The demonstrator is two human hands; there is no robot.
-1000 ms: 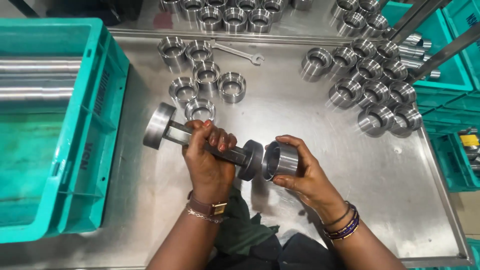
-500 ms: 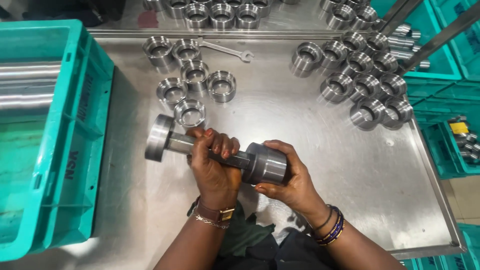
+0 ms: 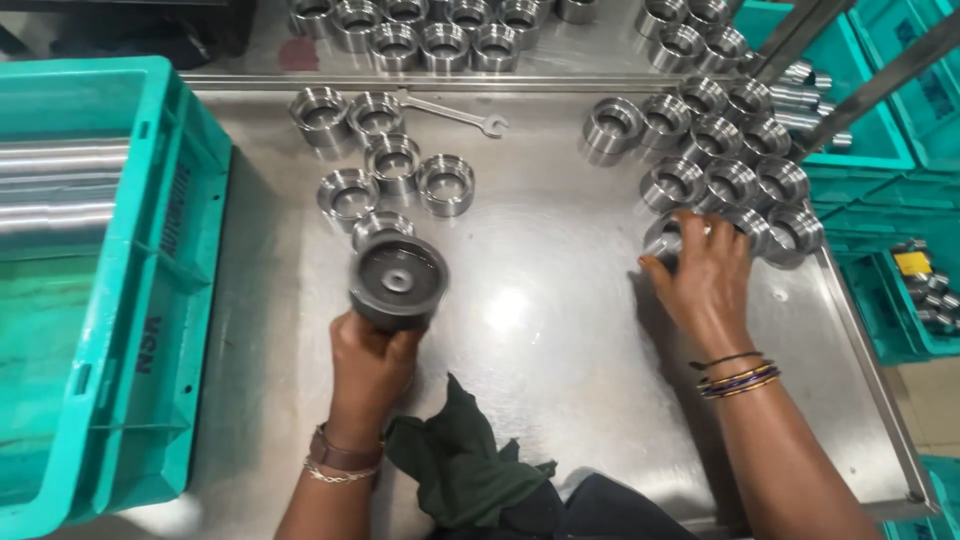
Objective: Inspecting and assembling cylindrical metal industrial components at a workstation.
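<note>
A steel bench [image 3: 560, 330] carries a teal crate [image 3: 110, 300] and clusters of rings. The left hand [image 3: 368, 362] grips a flanged steel gauge [image 3: 398, 282] upright near centre; the right hand [image 3: 705, 275], fingers spread, rests on a metal ring [image 3: 665, 238] at the right cluster.

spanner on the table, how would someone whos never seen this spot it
Start at the steel table and go to its far edge. Between the left cluster of metal rings and the right cluster lies the spanner. It is the only long, thin, flat tool among round rings.
</note>
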